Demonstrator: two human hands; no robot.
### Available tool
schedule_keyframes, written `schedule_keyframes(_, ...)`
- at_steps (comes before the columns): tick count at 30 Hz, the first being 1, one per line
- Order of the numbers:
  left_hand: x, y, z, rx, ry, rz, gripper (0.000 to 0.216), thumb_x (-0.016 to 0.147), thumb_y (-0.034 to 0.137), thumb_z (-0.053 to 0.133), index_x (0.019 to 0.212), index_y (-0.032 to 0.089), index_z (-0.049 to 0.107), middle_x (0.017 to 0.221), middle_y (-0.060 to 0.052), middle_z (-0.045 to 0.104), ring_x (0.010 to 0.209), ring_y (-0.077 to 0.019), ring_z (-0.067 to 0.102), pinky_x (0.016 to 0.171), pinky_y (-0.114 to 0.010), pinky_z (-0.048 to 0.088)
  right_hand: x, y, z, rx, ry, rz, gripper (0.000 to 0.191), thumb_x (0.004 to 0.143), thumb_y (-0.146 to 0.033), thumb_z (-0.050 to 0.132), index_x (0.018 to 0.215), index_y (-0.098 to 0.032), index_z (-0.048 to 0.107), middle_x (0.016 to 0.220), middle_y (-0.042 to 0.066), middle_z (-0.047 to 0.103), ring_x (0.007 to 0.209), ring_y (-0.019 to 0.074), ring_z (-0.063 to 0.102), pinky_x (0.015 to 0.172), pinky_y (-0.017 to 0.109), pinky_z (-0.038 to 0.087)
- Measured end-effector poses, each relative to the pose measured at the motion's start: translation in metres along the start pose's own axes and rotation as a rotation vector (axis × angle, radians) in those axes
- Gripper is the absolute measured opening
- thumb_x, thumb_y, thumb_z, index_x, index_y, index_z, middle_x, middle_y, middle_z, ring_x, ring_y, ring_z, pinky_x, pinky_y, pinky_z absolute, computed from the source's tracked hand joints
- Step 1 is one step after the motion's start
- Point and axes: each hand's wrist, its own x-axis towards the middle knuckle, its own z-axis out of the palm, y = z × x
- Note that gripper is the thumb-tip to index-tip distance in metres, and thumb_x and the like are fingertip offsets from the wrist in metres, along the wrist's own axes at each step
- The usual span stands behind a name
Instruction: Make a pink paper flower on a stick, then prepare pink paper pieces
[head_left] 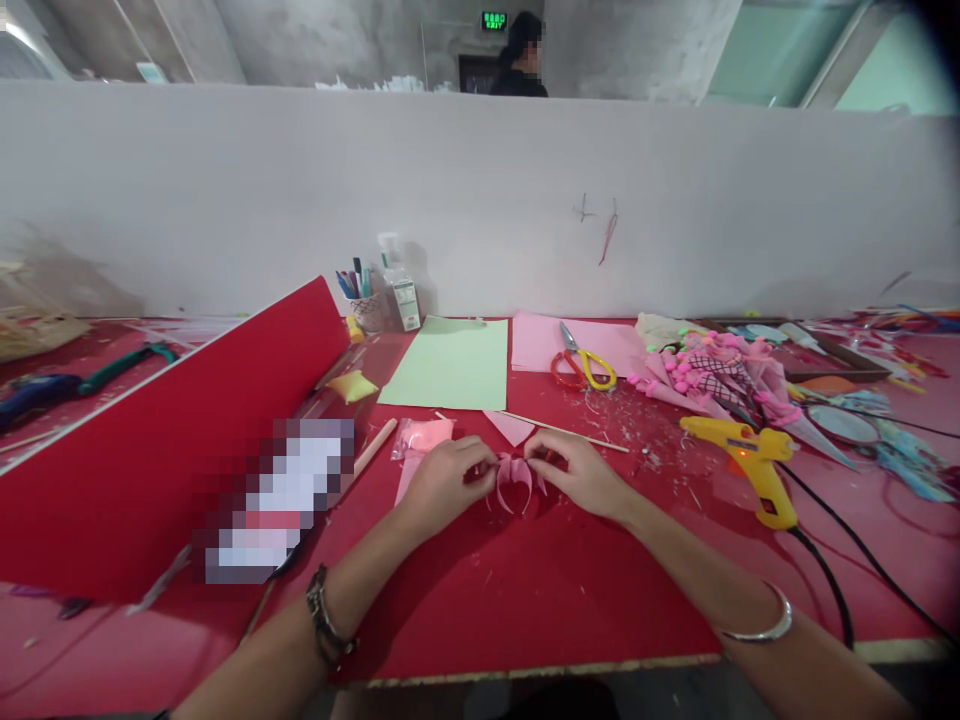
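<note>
Head view: left hand [442, 482], right hand [583, 474] pinch curled pink paper bow [514, 482] over matte red tabletop [525, 600].

The red-topped table [525, 600] was littered with paper scraps. On it lay a green sheet [450, 365] and a pink sheet [536, 340] at the far centre. A thin wooden stick [570, 432] lay nearer, and a yellow glue gun [754, 460] to the right. A pen cup [366, 310] stood at the far edge. A pink paper piece [516, 482] sat near centre.
</note>
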Motion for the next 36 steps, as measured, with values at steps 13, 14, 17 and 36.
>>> schedule_keyframes(13,0.001,0.001,-0.005,0.01,0.04,-0.039,0.011,0.072,0.014,0.046,0.062,0.017,0.049,0.061,0.003,0.048,0.056,-0.0086,0.042,0.053,-0.019,0.031,0.0,0.0,-0.002,0.051,0.036,0.012,0.008,0.077,-0.013,0.044,0.078,-0.018,0.051,0.075,0.0,0.055,0.068,0.011,0.05,0.062,0.022,0.039)
schedule_keyframes(14,0.001,0.001,-0.005,0.004,0.048,-0.04,0.011,0.073,0.015,0.045,0.062,0.017,0.049,0.06,0.003,0.048,0.056,-0.0086,0.042,0.053,-0.019,0.031,0.001,0.0,-0.002,0.055,0.04,0.016,0.009,0.077,-0.013,0.044,0.078,-0.018,0.051,0.075,0.0,0.055,0.069,0.0112,0.05,0.062,0.022,0.039)
schedule_keyframes(17,0.001,0.001,-0.006,-0.009,0.064,-0.047,0.012,0.074,0.017,0.045,0.063,0.017,0.049,0.06,0.004,0.047,0.055,-0.0085,0.041,0.052,-0.019,0.03,0.001,0.001,-0.003,0.061,0.049,0.031,0.008,0.077,-0.013,0.044,0.078,-0.018,0.051,0.076,0.0,0.055,0.069,0.0116,0.05,0.063,0.023,0.04)
schedule_keyframes(36,0.002,-0.002,-0.013,-0.224,0.186,-0.144,0.013,0.075,0.016,0.044,0.064,0.016,0.05,0.06,0.003,0.051,0.056,-0.0087,0.045,0.052,-0.019,0.034,0.003,0.011,-0.005,0.295,0.141,0.15,0.008,0.072,-0.015,0.045,0.078,-0.017,0.05,0.074,0.0,0.053,0.07,0.0112,0.052,0.064,0.023,0.043)
